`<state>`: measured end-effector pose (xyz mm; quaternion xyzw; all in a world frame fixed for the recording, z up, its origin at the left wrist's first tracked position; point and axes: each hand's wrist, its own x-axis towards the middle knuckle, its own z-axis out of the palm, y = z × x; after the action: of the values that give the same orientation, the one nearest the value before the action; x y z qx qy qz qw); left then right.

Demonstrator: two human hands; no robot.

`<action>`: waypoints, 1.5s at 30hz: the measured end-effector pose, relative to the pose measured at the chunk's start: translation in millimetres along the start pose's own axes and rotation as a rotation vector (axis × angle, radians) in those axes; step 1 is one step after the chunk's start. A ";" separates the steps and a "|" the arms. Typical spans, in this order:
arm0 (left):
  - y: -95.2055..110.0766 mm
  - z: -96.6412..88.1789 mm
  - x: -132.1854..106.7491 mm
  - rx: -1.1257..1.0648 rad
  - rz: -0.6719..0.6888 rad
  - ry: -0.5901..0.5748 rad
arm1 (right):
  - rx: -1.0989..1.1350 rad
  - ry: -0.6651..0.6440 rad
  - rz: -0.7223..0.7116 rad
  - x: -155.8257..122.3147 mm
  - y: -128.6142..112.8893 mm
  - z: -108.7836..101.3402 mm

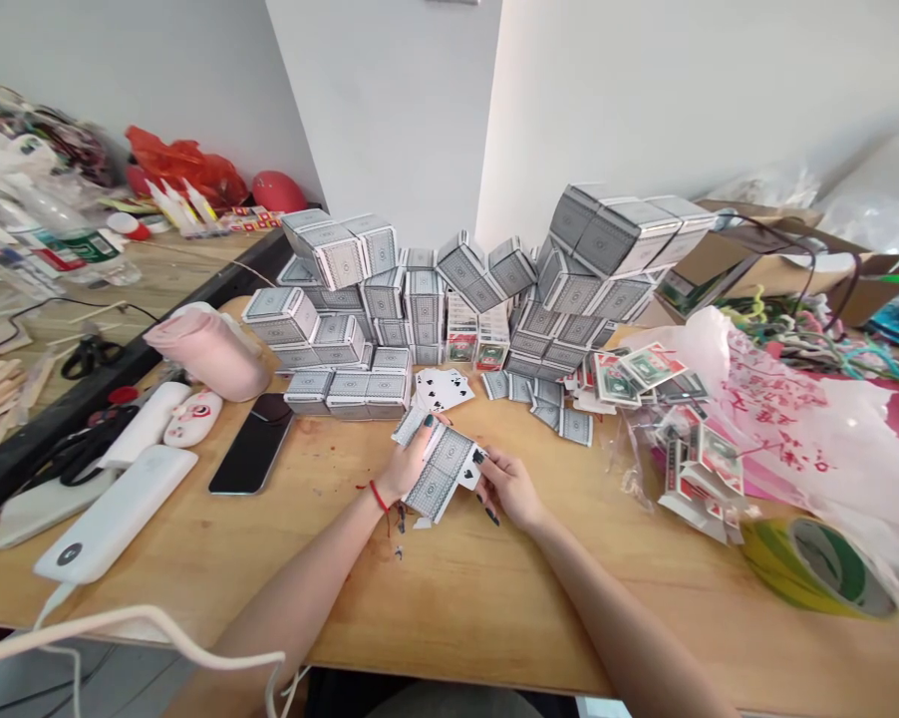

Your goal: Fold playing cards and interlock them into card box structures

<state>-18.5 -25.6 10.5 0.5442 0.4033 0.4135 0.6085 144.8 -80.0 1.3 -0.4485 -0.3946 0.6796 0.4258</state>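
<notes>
My left hand [405,469] and my right hand [510,486] hold a fanned bunch of playing cards [441,471] between them, grey patterned backs up, low over the wooden table [449,588]. Both hands have fingers curled round the cards' edges. Just beyond lies a small spread of face-up cards [442,389] showing spades. Behind them rises a big heap of grey card boxes [390,309], stacked several high.
A black phone [253,455], a white power bank [113,514] and a pink roll [210,351] lie at left. Flattened card cartons [700,474], a pink plastic bag [793,419] and a yellow-green tape roll [815,568] sit at right. Scissors [91,354] rest far left.
</notes>
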 end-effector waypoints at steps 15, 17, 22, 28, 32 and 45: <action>-12.6 -0.9 1.1 -0.035 0.073 -0.050 | -0.011 0.035 -0.010 0.7 1.7 -0.8; -13.5 -1.0 0.7 -0.026 0.074 -0.054 | -0.011 0.036 -0.013 1.1 2.0 -0.9; -14.3 0.8 -1.4 0.010 0.079 -0.041 | -0.017 0.029 -0.010 1.7 3.0 -0.8; -11.6 2.6 -2.9 0.025 0.070 -0.030 | -0.017 0.009 -0.006 1.9 2.9 0.3; -5.6 4.9 -4.2 0.017 0.073 -0.022 | -0.046 0.017 -0.011 2.4 2.6 1.4; -2.2 -4.3 2.6 -0.094 0.018 -0.038 | 0.135 -0.172 0.098 5.0 2.4 -9.0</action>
<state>-21.5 -21.8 7.8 0.5263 0.3669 0.4271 0.6371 151.6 -74.8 -4.9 -0.3775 -0.3608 0.7606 0.3857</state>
